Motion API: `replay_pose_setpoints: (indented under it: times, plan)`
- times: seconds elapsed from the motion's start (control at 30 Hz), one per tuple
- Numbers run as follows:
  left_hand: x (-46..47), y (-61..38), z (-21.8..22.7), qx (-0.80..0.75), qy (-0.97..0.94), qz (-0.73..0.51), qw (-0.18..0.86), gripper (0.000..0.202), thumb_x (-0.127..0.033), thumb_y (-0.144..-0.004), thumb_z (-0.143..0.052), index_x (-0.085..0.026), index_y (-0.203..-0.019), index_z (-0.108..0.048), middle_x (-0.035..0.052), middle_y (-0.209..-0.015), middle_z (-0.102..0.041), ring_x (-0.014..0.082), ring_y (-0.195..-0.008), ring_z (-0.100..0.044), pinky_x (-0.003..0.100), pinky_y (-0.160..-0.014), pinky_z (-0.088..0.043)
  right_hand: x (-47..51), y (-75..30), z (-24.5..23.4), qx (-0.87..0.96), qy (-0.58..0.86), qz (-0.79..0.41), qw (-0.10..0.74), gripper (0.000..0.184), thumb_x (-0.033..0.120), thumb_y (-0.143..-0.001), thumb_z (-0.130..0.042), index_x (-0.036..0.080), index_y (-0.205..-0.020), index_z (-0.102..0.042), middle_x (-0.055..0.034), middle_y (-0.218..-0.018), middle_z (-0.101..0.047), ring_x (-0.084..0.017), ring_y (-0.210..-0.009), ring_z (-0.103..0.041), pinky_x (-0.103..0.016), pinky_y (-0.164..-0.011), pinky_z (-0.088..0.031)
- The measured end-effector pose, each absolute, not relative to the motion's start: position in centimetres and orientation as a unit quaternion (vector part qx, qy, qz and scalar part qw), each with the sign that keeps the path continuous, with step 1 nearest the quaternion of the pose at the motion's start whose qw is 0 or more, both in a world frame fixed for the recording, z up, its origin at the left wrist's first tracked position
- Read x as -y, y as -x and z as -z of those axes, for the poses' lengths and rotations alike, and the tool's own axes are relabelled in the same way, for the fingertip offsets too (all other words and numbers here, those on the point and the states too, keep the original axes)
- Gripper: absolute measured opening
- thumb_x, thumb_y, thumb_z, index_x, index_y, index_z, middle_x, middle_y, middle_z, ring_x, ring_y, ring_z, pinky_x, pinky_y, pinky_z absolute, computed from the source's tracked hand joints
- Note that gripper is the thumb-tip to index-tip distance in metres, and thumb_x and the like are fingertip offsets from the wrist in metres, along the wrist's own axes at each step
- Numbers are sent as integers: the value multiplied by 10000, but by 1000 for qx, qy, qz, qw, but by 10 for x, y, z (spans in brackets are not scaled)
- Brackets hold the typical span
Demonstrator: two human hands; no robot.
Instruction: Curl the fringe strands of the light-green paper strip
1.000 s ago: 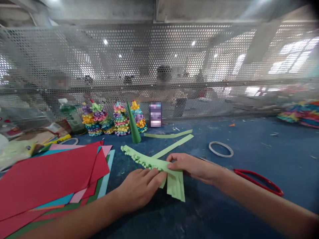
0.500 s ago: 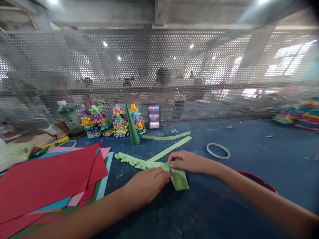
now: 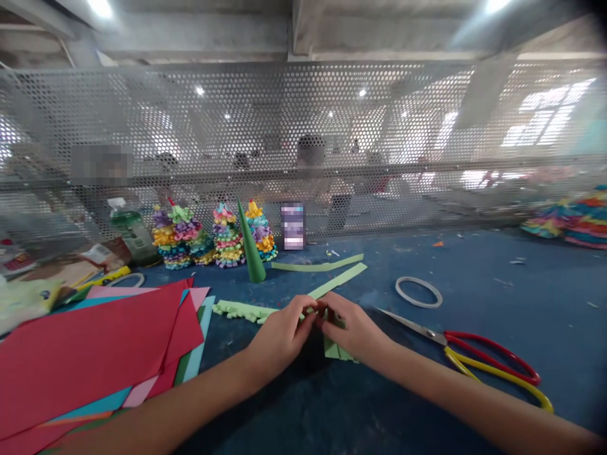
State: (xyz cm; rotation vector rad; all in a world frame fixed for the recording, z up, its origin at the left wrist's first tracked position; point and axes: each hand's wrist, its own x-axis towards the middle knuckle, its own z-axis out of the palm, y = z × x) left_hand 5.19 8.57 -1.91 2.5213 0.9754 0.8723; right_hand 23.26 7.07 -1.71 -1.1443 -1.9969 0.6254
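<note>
A light green paper strip (image 3: 246, 310), its left part edged with small curled fringes, runs under my fingers. My left hand (image 3: 279, 332) pinches it near the middle. Fingertips of my right hand (image 3: 351, 325) meet the left ones and are closed on the same strip. The strip's uncurled fringed end (image 3: 336, 351) hangs down below my right hand. Just behind my hands lie a plain green paper strip (image 3: 339, 281) and a second strip (image 3: 317, 265). A dark green paper cone (image 3: 253, 253) stands upright beyond them.
Scissors (image 3: 434, 336) with red and yellow handles lie right of my right hand, near a pale ring (image 3: 418, 292). Stacked coloured paper (image 3: 104, 347) covers the left. Behind stand decorated cones (image 3: 229, 237), a green bottle (image 3: 133, 234), a phone (image 3: 293, 226) and a perforated metal screen (image 3: 403, 139).
My right hand has moved down and inward, and both hands' fingertips now meet on the strip. The scissors, mostly covered by my right arm before, are in plain view.
</note>
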Motion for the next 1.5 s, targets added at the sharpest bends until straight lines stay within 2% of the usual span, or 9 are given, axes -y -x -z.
replay_pose_setpoints:
  times: [0.17, 0.3, 0.4, 0.6, 0.73, 1.17, 1.5]
  plan:
    - [-88, -50, 27, -356, -854, -331, 185, 185, -308, -949, -381, -210, -1103, -410, 2, -899, -630, 130, -769, -627, 230, -663, -479, -72, -234, 28, 764, 452, -256, 382, 58, 153, -807, -505, 193, -765, -512, 16, -743, -502, -126, -682, -486, -244, -612, -386]
    - [-88, -50, 24, -357, -850, -327, 208, 138, -307, -947, -391, -208, -1012, -464, -13, -863, -611, 126, -758, -605, 223, -651, -452, -72, -234, 30, 774, 430, -269, 379, 60, 147, -795, -499, 196, -767, -478, 15, -772, -505, -119, -674, -487, -236, -610, -390]
    - [-87, -50, 21, -345, -856, -313, 223, 146, -300, -948, -391, -212, -985, -503, -17, -871, -603, 124, -767, -586, 227, -670, -437, -71, -235, 29, 771, 437, -280, 369, 50, 153, -807, -487, 199, -787, -488, 27, -721, -507, -119, -660, -483, -230, -600, -378]
    - [-88, -51, 19, -359, -845, -300, 258, 197, -337, -939, -416, -211, -1059, -509, 6, -962, -623, 146, -839, -589, 234, -708, -435, -72, -236, 31, 777, 439, -272, 359, 70, 155, -826, -464, 196, -813, -519, 26, -717, -518, -120, -664, -493, -234, -608, -374]
    - [-87, -50, 18, -358, -850, -287, 260, 197, -355, -935, -429, -222, -1033, -537, -2, -947, -619, 155, -866, -582, 244, -737, -417, -71, -235, 32, 782, 433, -265, 361, 78, 129, -810, -466, 195, -793, -504, 24, -718, -505, -119, -663, -487, -234, -604, -376]
    - [-85, -49, 17, -356, -848, -283, 272, 137, -328, -910, -480, -199, -901, -524, -25, -811, -599, 122, -715, -552, 222, -651, -387, -68, -234, 31, 817, 402, -189, 369, 149, 53, -746, -462, 195, -716, -429, 15, -711, -474, -132, -692, -456, -250, -621, -355]
    - [-86, -47, 17, -359, -842, -274, 294, 136, -330, -898, -500, -200, -898, -543, -28, -813, -613, 129, -741, -568, 220, -649, -385, -66, -233, 29, 825, 402, -185, 351, 156, 38, -733, -458, 193, -727, -437, 8, -726, -491, -137, -699, -460, -251, -633, -356]
